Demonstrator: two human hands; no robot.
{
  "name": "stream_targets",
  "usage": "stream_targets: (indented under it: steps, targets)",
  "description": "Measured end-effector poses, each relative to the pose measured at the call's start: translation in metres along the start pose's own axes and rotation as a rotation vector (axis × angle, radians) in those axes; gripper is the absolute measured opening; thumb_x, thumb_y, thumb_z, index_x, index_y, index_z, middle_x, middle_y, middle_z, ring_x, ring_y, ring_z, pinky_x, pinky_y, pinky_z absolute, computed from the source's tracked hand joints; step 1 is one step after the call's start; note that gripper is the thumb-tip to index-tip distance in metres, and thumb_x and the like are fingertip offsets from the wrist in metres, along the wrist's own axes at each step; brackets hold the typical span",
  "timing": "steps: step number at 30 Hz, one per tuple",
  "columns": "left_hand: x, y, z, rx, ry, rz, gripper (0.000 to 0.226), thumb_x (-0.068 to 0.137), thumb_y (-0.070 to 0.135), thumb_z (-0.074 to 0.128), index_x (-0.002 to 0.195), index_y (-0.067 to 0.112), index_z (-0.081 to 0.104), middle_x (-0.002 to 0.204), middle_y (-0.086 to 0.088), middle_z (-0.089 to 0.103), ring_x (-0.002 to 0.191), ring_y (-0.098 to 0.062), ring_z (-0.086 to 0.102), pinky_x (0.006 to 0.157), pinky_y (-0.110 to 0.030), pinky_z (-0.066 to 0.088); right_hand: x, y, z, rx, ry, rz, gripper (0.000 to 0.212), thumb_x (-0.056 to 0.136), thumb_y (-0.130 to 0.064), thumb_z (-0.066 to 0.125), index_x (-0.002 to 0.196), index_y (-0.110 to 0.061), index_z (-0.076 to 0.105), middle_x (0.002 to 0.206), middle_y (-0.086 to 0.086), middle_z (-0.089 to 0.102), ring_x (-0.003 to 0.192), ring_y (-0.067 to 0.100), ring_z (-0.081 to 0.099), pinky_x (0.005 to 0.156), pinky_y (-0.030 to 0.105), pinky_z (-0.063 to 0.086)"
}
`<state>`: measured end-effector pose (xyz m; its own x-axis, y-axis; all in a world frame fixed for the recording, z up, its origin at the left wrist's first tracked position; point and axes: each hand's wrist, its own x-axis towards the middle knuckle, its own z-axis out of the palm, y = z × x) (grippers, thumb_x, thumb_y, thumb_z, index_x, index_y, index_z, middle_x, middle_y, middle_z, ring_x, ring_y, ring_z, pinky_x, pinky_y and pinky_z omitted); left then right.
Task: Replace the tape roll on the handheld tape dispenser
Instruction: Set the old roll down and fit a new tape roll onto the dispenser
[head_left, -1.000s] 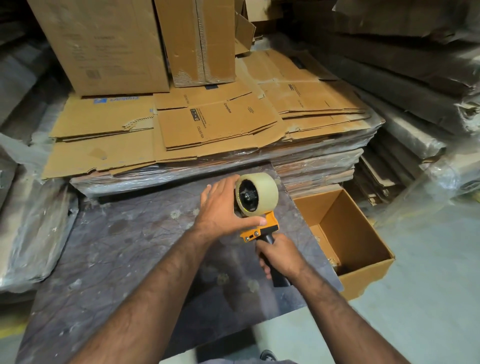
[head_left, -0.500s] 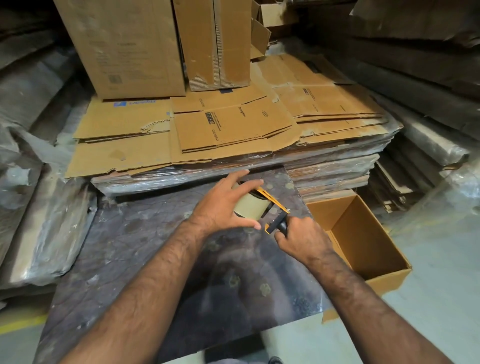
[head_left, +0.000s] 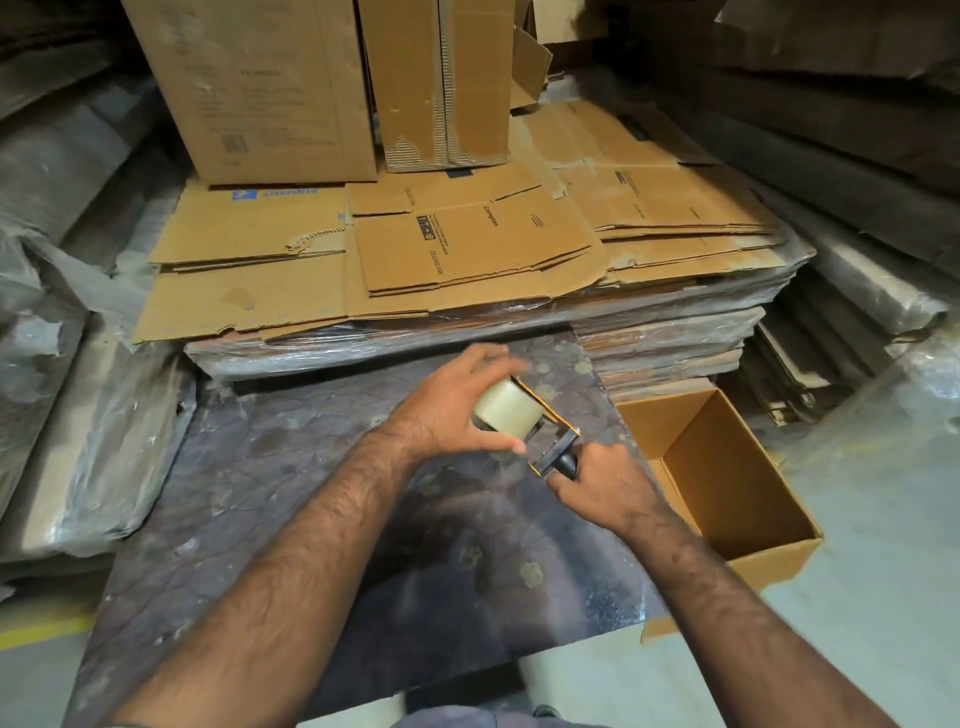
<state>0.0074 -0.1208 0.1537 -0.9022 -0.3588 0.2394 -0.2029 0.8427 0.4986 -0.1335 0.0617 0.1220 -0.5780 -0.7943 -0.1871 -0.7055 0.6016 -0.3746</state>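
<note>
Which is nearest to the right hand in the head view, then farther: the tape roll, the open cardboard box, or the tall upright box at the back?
1. Tape roll, just left of the right hand.
2. Open cardboard box, on its right.
3. Tall upright box, far back left.

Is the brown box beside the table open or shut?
Open: the box has no flaps over its top, and its bare inner walls and floor show.

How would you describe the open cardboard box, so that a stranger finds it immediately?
Start at the dark work surface under the person's hands. The open cardboard box stands on the floor at its right edge. Unlike the flattened cartons stacked behind, it is assembled, with its top open.
</note>
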Motion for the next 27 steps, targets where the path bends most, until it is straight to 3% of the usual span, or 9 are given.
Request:
stream_targets:
  steps: [3,5,9,12,18,21,23,25,27]
  targets:
    - [0.001,0.010,-0.009,-0.260,0.179,-0.157,0.111,0.055,0.058,0.091,0.147,0.049,0.029,0.152,0.009,0.030,0.133,-0.013,0.045,0.102,-0.039,0.051,-0.007,-0.001,0.013,0.505,-0.208,0.077,0.020,0.088,-0.023,0.060,0.076,-0.006,0.060,0.055,0.008,0.066,0.039,0.025,0.059,0.044,0.027,0.047]
    - [-0.003,0.013,-0.010,-0.387,0.285,-0.245,0.108,0.056,0.053,0.093,0.144,0.050,0.031,0.148,0.014,0.037,0.128,-0.006,0.049,0.091,-0.028,0.053,-0.014,-0.003,0.019,0.750,-0.287,0.136,0.017,0.088,-0.012,0.057,0.074,-0.004,0.060,0.052,0.008,0.059,0.036,0.023,0.051,0.041,0.028,0.047]
    - [-0.027,0.007,0.021,-0.481,0.465,-0.438,0.060,0.070,0.059,0.080,0.121,0.037,0.056,0.125,0.014,0.059,0.113,-0.007,0.059,0.080,-0.033,0.056,-0.020,-0.003,0.027,1.055,-0.355,0.165,0.018,0.083,-0.006,0.055,0.067,-0.001,0.061,0.056,0.015,0.054,0.041,0.026,0.045,0.042,0.030,0.045]
    - [-0.046,0.004,0.046,-0.327,0.560,-0.426,0.042,0.073,0.051,0.076,0.107,0.030,0.065,0.110,0.014,0.059,0.105,-0.010,0.057,0.087,-0.040,0.052,-0.023,-0.001,0.030,1.237,-0.408,0.197,0.021,0.082,-0.007,0.053,0.063,-0.005,0.060,0.057,0.015,0.050,0.041,0.025,0.042,0.040,0.029,0.043]
    - [-0.045,0.022,0.050,-0.197,0.532,-0.382,0.030,0.072,0.042,0.084,0.098,0.031,0.072,0.154,0.001,0.036,0.144,-0.021,0.029,0.110,-0.038,0.027,-0.026,-0.004,0.033,1.512,-0.539,0.196,0.011,0.075,-0.011,0.054,0.066,-0.006,0.055,0.058,0.008,0.046,0.037,0.017,0.041,0.037,0.028,0.041]
    - [-0.040,0.027,0.043,-0.186,0.486,-0.312,0.023,0.073,0.043,0.081,0.094,0.034,0.074,0.165,0.000,0.023,0.155,-0.021,0.007,0.116,-0.056,0.020,-0.027,-0.007,0.037,1.524,-0.534,0.165,0.010,0.071,-0.013,0.056,0.065,-0.006,0.055,0.057,0.007,0.046,0.038,0.017,0.041,0.038,0.028,0.042]
    - [-0.036,0.036,0.040,-0.146,0.413,-0.299,0.017,0.075,0.042,0.080,0.090,0.037,0.075,0.167,0.002,0.019,0.156,-0.017,-0.003,0.111,-0.064,0.019,-0.028,-0.007,0.038,1.491,-0.510,0.144,0.012,0.071,-0.015,0.056,0.063,-0.007,0.056,0.058,0.009,0.045,0.039,0.018,0.040,0.039,0.029,0.042]
    - [-0.031,0.047,0.038,-0.097,0.329,-0.403,0.012,0.076,0.046,0.079,0.083,0.037,0.075,0.168,0.000,0.015,0.155,-0.015,-0.009,0.111,-0.062,0.018,-0.029,-0.009,0.039,1.459,-0.486,0.135,0.012,0.070,-0.016,0.057,0.061,-0.007,0.058,0.059,0.010,0.046,0.040,0.019,0.040,0.040,0.029,0.042]
    - [-0.024,0.053,0.037,-0.034,0.242,-0.553,0.022,0.075,0.055,0.076,0.084,0.035,0.077,0.169,-0.003,0.010,0.155,-0.016,-0.014,0.113,-0.059,0.017,-0.029,-0.011,0.039,1.446,-0.472,0.128,0.011,0.069,-0.015,0.058,0.061,-0.008,0.059,0.060,0.011,0.047,0.040,0.020,0.040,0.040,0.029,0.042]
